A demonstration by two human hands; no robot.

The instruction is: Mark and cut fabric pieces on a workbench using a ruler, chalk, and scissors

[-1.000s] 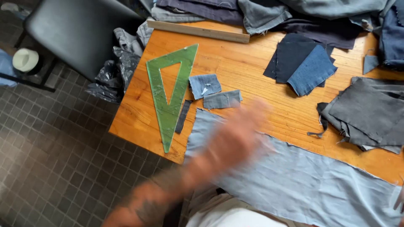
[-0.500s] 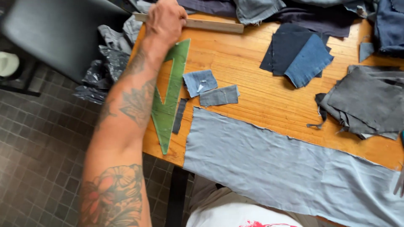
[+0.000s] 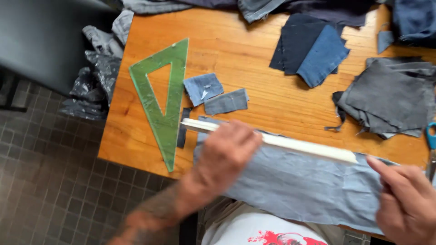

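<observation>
Fingers point(image 3: 245, 136) of the left hand point(image 3: 225, 156) clasped over a pale wooden ruler point(image 3: 290, 144), right hand point(image 3: 406, 202) fingertips at its far end, atop grey-blue cloth point(image 3: 290, 186).

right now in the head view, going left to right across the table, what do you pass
green transparent triangle ruler → small light blue denim patch → left hand on long pale wooden straightedge → dark navy fabric squares → grey fabric pile → right hand

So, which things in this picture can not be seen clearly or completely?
- Left hand, head view: motion blur hides how its fingers grip the long pale ruler.
- Right hand: cut off by the right and bottom edges.
- Blue-handled scissors: mostly beyond the right edge.
- Long grey cloth: its near edge is hidden by the person's body.
</observation>
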